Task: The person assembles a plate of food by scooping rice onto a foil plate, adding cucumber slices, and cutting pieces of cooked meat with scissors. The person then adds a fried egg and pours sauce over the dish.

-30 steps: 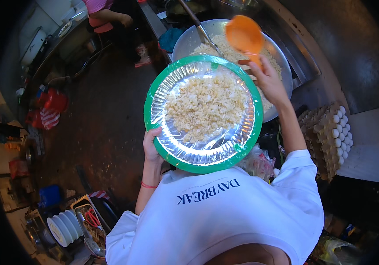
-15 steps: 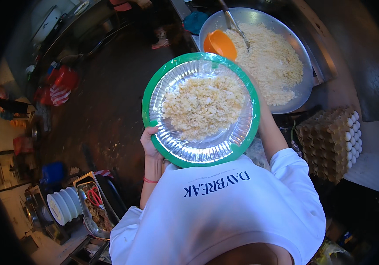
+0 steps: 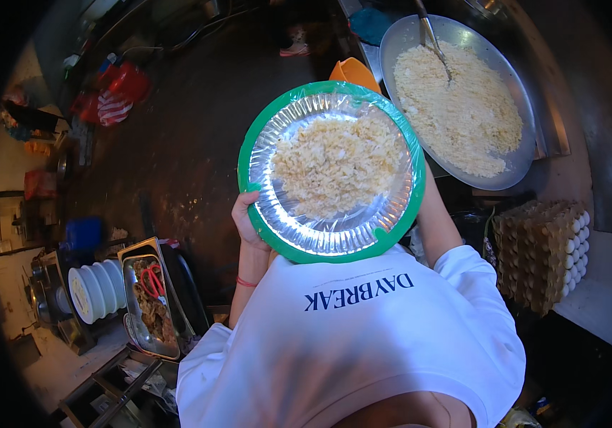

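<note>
Fingers of the left hand (image 3: 246, 220) clamp the round, green-rimmed, silvery fluted plate (image 3: 245, 167) before the chest, likely so its pale rice (image 3: 334, 165) won't spill; remotely, I can't tell whether the hidden right fingers hold the orange plastic scoop (image 3: 356, 74).

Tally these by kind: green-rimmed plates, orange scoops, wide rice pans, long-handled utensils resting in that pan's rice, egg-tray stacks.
Green-rimmed plate: 1
Orange scoop: 1, partly hidden
Wide rice pan: 1
Long-handled utensil: 1
Egg-tray stack: 1
Total: 5
</note>
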The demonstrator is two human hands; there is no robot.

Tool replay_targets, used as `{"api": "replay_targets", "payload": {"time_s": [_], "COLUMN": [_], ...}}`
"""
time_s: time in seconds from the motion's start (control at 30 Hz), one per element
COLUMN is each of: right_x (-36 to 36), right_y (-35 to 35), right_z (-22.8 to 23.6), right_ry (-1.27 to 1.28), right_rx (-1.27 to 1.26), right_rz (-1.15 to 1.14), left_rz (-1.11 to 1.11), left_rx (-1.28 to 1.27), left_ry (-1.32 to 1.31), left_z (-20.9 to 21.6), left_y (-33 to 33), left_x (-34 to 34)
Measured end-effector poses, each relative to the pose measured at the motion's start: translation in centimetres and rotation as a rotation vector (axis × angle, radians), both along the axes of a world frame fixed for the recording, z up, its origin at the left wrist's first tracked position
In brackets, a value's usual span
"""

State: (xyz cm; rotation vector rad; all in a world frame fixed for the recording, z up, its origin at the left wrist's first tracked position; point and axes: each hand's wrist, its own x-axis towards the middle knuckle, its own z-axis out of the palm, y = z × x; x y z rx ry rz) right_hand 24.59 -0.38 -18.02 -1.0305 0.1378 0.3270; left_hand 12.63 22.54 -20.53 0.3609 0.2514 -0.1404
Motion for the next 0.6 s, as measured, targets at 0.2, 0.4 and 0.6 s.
{"api": "replay_targets", "payload": {"time_s": [0.2, 0.4, 0.6], "right_x": [5.1, 5.8, 6.2], "right_y": [-4.2, -1.3, 0.5], "right_z": [2.5, 7.3, 6.6], "right_ry": [-0.298, -0.79, -0.588], "right_rx": [-0.647, -1.082, -0.84], "right_rz": [0.009, 0.084, 0.202], "left_rz": [-0.021, -0.012, 0.062], "left_rx": [0.03, 0.08, 0.098], "left_ry": [0.005, 0.014, -0.049], "left_z": [0.3, 0.5, 2.2], "left_y": [0.6, 0.6, -0.1], "left_x": [-0.8, -1.2, -1.8]}}
